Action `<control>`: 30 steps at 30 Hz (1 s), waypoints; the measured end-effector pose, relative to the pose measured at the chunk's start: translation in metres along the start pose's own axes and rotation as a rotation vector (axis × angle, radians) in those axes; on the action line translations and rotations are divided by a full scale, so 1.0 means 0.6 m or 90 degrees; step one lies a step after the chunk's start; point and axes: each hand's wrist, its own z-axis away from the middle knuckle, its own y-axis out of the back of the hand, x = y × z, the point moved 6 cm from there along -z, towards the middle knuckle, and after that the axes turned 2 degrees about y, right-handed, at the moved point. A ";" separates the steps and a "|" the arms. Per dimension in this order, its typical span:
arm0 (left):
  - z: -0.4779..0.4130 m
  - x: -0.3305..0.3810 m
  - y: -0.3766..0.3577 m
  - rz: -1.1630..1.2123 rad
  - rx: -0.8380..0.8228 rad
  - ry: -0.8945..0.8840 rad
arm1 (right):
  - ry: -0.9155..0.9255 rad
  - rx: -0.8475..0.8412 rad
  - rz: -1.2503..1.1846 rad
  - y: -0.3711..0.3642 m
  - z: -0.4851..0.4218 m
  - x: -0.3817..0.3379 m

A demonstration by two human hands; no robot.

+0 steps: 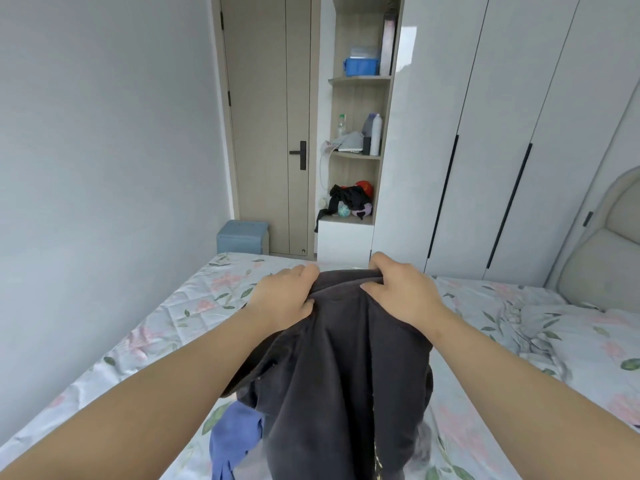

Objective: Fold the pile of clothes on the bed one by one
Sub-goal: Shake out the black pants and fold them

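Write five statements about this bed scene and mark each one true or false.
1. The left hand and right hand both grip the dark garment. True.
2. A blue garment lies on the bedsheet next to it. True.
3. The bedsheet is plain white. False: it has a floral print.
4. The door stands open. False: it is shut.
5. The dark garment lies folded flat. False: it hangs unfolded from both hands.

Dark grey garment (pixel 343 368) hangs lifted above the bed; blue garment (pixel 235 438) lies crumpled beneath
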 end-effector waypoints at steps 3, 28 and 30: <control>-0.001 0.009 0.014 0.127 0.132 -0.011 | -0.020 0.040 -0.022 0.034 -0.015 0.004; -0.055 -0.039 0.080 -0.008 0.033 0.087 | 0.033 0.016 0.278 0.117 -0.027 0.040; -0.060 -0.033 0.114 0.011 0.043 0.050 | 0.040 0.041 0.288 0.134 -0.029 0.041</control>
